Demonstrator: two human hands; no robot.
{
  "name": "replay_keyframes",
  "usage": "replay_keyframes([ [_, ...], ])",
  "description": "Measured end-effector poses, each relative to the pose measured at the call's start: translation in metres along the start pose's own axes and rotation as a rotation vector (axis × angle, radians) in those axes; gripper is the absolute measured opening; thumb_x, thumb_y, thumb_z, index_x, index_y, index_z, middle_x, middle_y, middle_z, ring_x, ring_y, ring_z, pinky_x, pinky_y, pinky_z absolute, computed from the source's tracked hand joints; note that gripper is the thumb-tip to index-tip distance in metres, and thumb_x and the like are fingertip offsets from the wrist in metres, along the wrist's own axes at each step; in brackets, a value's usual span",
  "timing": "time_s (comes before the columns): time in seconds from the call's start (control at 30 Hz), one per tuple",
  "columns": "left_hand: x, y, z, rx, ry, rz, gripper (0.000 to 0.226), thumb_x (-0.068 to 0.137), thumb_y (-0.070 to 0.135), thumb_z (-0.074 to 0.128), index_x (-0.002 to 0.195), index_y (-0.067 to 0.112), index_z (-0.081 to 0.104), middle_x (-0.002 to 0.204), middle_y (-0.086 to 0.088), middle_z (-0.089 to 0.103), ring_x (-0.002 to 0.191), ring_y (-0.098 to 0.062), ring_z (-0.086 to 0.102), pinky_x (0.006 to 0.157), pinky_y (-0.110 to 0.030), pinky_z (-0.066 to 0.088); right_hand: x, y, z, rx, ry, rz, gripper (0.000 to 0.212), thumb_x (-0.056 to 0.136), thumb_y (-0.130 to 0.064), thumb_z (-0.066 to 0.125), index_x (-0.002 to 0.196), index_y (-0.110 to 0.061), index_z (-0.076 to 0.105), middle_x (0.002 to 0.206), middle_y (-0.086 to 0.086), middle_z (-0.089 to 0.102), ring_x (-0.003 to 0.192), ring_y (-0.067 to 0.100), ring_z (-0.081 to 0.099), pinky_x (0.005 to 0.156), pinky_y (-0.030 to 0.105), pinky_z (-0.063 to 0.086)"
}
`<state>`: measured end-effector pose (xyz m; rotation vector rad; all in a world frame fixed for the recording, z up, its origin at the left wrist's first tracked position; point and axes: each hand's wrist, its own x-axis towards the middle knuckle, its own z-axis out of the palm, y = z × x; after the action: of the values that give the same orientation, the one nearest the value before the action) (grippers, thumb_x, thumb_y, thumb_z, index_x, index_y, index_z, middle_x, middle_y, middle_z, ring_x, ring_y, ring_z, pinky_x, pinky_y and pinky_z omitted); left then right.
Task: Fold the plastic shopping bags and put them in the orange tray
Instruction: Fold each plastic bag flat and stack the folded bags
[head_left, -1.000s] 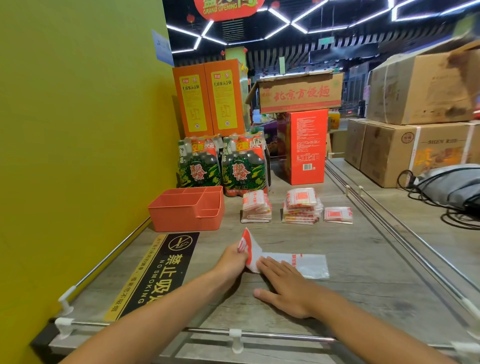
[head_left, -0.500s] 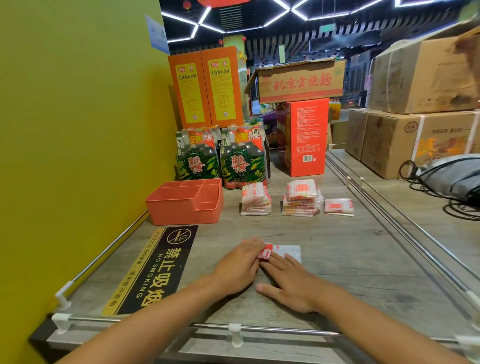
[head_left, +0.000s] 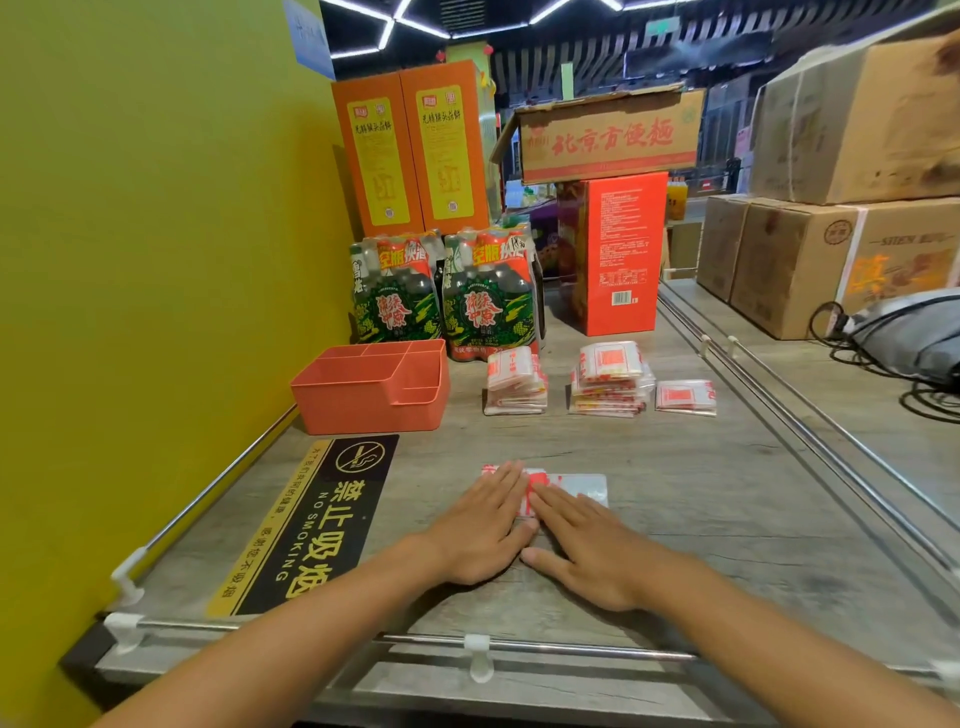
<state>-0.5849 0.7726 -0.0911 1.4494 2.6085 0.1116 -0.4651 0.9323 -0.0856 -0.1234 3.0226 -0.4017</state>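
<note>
Plastic bag (head_left: 576, 488), folded into a short flat strip, lies on the grey shelf board (head_left: 701, 519) just below the centre of the frame; its red print shows between the two hands and its pale end juts out to the right. I have both hands flat on it. Left hand (head_left: 480, 525) covers the strip's left part, fingers straight and pressed together, palm down. Right hand (head_left: 587, 545) lies just beside it, fingers straight and slightly fanned, thumb stretched toward the left hand; the two index fingers nearly touch over the red print. Neither hand pinches anything.

I judge the step in hand to be creasing: a fold has been laid over and is being pressed flat. Plastic film springs back, so the next move calls for keeping one palm down while the other lifts an end for a further fold, or for gripping the packet firmly before carrying it.

Orange tray (head_left: 371, 395), with several compartments, stands up and to the left of the hands, well apart, and no bag is visible in it. Three lots of folded bags (head_left: 610, 379) sit to the tray's right, in front of bottle packs (head_left: 441, 296) and a red carton (head_left: 621, 249). A no-smoking sign (head_left: 311, 525) lies at lower left.
</note>
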Motion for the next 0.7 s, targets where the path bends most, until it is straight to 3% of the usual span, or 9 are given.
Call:
replay_keyframes([
  [0.27, 0.0, -0.001, 0.004, -0.084, -0.039, -0.279, 0.083, 0.103, 0.063, 0.018, 0.157, 0.013, -0.02, 0.163, -0.01, -0.029, 0.15, -0.022, -0.027, 0.122, -0.037, -0.012, 0.0, 0.001, 0.0, -0.059, -0.067, 0.035, 0.083, 0.099, -0.07, 0.02, 0.161, -0.022, -0.009, 0.166, -0.008, -0.018, 0.151, 0.005, -0.017, 0.124, 0.03, -0.009],
  [0.37, 0.0, -0.001, 0.003, -0.159, 0.031, -0.299, 0.078, 0.105, 0.054, 0.025, 0.159, 0.01, -0.01, 0.167, -0.01, -0.012, 0.154, -0.025, -0.015, 0.125, -0.038, -0.006, -0.001, 0.0, 0.0, -0.068, -0.065, 0.035, 0.082, 0.099, -0.07, 0.019, 0.16, -0.023, -0.01, 0.166, -0.007, -0.019, 0.151, 0.005, -0.018, 0.122, 0.029, -0.01],
  [0.43, -0.002, 0.002, -0.003, -0.371, 0.196, -0.213, 0.063, 0.105, 0.036, 0.043, 0.157, 0.012, 0.017, 0.162, -0.003, 0.024, 0.151, -0.024, 0.018, 0.12, -0.026, 0.018, 0.0, 0.0, 0.001, -0.072, -0.065, 0.035, 0.082, 0.099, -0.07, 0.019, 0.16, -0.024, -0.01, 0.166, -0.007, -0.019, 0.151, 0.006, -0.018, 0.122, 0.029, -0.011],
  [0.5, -0.002, 0.007, -0.011, -0.761, 0.34, -0.221, 0.052, 0.1, 0.012, 0.056, 0.146, 0.022, 0.033, 0.134, 0.005, 0.051, 0.128, -0.017, 0.047, 0.094, -0.009, 0.041, 0.001, 0.001, 0.001, -0.069, -0.07, 0.037, 0.082, 0.099, -0.07, 0.019, 0.16, -0.024, -0.011, 0.166, -0.006, -0.019, 0.152, 0.007, -0.017, 0.121, 0.029, -0.011],
  [0.53, 0.0, 0.006, -0.013, -0.975, 0.392, -0.256, 0.058, 0.098, 0.005, 0.059, 0.146, 0.024, 0.033, 0.128, 0.006, 0.053, 0.122, -0.017, 0.054, 0.09, -0.011, 0.047, 0.001, 0.001, 0.001, -0.064, -0.072, 0.038, 0.082, 0.099, -0.07, 0.019, 0.16, -0.024, -0.012, 0.166, -0.006, -0.019, 0.152, 0.007, -0.017, 0.12, 0.029, -0.012],
  [0.6, 0.008, 0.004, -0.013, -1.342, 0.465, -0.355, 0.061, 0.094, 0.001, 0.064, 0.144, 0.025, 0.036, 0.129, 0.0, 0.061, 0.115, -0.026, 0.066, 0.098, -0.036, 0.055, 0.002, 0.002, 0.002, -0.049, -0.074, 0.036, 0.083, 0.099, -0.071, 0.02, 0.16, -0.024, -0.012, 0.166, -0.006, -0.019, 0.151, 0.007, -0.018, 0.12, 0.029, -0.012],
  [0.63, 0.011, 0.006, -0.011, -1.441, 0.482, -0.396, 0.057, 0.092, 0.001, 0.066, 0.14, 0.02, 0.041, 0.125, -0.007, 0.067, 0.111, -0.031, 0.068, 0.1, -0.046, 0.053, 0.002, 0.003, 0.002, -0.041, -0.075, 0.032, 0.083, 0.099, -0.07, 0.02, 0.16, -0.024, -0.012, 0.166, -0.006, -0.019, 0.151, 0.006, -0.018, 0.12, 0.029, -0.012],
  [0.7, 0.017, 0.013, -0.006, -1.48, 0.479, -0.441, 0.046, 0.09, -0.004, 0.067, 0.132, 0.008, 0.052, 0.116, -0.018, 0.071, 0.107, -0.033, 0.069, 0.101, -0.048, 0.053, 0.002, 0.004, 0.002, -0.022, -0.073, 0.024, 0.083, 0.1, -0.069, 0.022, 0.16, -0.024, -0.012, 0.166, -0.007, -0.019, 0.149, 0.003, -0.019, 0.121, 0.029, -0.012],
])
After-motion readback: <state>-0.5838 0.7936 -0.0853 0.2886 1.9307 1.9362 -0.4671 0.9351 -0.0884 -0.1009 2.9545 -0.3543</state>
